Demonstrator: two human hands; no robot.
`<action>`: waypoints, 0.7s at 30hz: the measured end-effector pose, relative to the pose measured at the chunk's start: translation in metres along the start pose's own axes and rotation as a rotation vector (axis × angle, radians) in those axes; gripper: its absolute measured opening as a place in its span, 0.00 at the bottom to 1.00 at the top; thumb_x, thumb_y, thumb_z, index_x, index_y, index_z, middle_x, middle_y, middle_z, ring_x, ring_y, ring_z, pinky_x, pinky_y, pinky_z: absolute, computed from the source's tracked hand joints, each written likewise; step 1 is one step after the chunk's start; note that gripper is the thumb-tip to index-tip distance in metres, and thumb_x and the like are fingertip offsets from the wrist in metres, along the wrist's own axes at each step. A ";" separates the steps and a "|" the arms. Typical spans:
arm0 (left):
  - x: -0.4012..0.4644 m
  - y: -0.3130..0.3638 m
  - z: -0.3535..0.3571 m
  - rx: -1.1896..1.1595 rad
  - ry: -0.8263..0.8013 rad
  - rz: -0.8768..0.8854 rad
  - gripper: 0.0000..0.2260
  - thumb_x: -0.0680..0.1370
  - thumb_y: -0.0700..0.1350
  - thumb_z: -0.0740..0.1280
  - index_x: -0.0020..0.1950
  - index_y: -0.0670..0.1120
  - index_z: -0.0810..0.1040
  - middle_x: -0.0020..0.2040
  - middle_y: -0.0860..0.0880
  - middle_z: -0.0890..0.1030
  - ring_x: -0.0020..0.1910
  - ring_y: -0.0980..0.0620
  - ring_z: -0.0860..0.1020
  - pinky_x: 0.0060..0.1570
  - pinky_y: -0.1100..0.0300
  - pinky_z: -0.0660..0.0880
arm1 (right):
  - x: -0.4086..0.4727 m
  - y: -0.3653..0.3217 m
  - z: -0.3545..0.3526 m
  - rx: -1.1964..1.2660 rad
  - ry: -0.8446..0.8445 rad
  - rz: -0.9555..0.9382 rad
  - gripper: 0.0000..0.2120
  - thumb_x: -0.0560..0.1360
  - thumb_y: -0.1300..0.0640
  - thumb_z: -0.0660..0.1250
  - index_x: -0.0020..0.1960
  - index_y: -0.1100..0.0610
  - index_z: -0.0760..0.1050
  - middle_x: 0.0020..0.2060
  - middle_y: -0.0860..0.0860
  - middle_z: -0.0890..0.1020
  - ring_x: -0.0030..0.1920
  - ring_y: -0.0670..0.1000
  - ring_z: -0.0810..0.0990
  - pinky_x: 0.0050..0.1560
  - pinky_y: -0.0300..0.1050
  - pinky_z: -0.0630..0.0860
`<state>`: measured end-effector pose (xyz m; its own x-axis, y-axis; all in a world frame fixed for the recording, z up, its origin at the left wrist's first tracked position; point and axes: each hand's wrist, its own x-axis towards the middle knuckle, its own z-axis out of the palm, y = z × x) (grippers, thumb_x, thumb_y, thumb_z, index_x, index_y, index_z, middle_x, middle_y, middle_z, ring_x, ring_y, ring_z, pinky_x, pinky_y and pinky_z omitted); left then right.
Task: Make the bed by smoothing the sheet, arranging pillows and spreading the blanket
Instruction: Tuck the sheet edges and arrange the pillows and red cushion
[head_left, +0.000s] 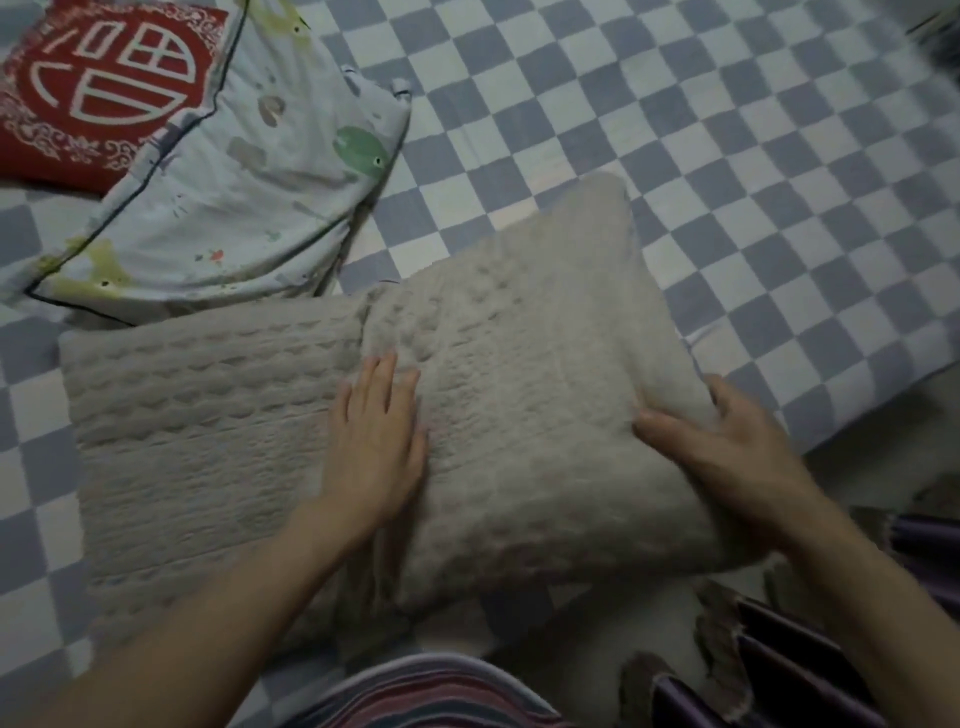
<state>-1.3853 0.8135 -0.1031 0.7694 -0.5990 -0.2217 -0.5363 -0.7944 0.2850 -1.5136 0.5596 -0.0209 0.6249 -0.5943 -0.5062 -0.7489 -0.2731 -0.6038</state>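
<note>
Two beige textured pillows lie on the bed's blue-and-white checked sheet (727, 156), near its lower edge. The left pillow (208, 415) lies flat, and the right pillow (545, 389) overlaps its right end, sitting tilted with its far corner pointing up the bed.

The left hand (376, 441) rests palm-down on the right pillow, close to where the two pillows meet. Its fingers are straight and slightly spread, pointing away from the person, and hold nothing. The bare left forearm reaches in from the lower left corner of the view.

The right hand (722, 441) takes hold of the right pillow's right edge: the thumb presses on the top surface while the fingers curl round the side. The right forearm comes in from the lower right.

Beyond the left pillow, a pale blue pillow (234, 182) printed with green and grey shapes lies askew on the sheet, and a red cushion (104, 88) with a white pattern lies partly under its upper left corner. A striped garment (431, 691) shows at the bottom edge, and purple pleated fabric (779, 665) lies to the lower right, off the bed.
</note>
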 end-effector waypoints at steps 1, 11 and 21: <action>0.001 0.004 -0.002 0.004 0.061 -0.001 0.23 0.71 0.46 0.60 0.65 0.40 0.69 0.68 0.36 0.71 0.67 0.36 0.69 0.61 0.38 0.68 | -0.005 0.003 -0.008 0.004 0.020 -0.025 0.10 0.69 0.50 0.72 0.46 0.51 0.74 0.40 0.45 0.79 0.41 0.49 0.78 0.42 0.44 0.71; -0.008 -0.013 0.019 0.149 0.196 -0.046 0.23 0.75 0.48 0.54 0.69 0.41 0.65 0.72 0.38 0.65 0.71 0.43 0.57 0.68 0.42 0.54 | 0.032 0.016 0.117 -0.635 0.240 -0.482 0.29 0.74 0.47 0.55 0.72 0.57 0.59 0.70 0.59 0.67 0.70 0.58 0.60 0.70 0.58 0.49; -0.024 -0.113 0.035 0.084 -0.223 -0.339 0.35 0.72 0.63 0.37 0.77 0.50 0.46 0.76 0.50 0.37 0.77 0.47 0.43 0.70 0.37 0.47 | 0.091 0.016 0.159 -0.716 0.010 -0.372 0.31 0.75 0.42 0.44 0.76 0.50 0.49 0.77 0.50 0.47 0.77 0.53 0.45 0.73 0.59 0.42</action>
<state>-1.3555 0.9139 -0.1625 0.8181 -0.3020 -0.4894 -0.2994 -0.9503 0.0858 -1.4336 0.6215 -0.1740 0.8617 -0.3748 -0.3420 -0.4537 -0.8710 -0.1884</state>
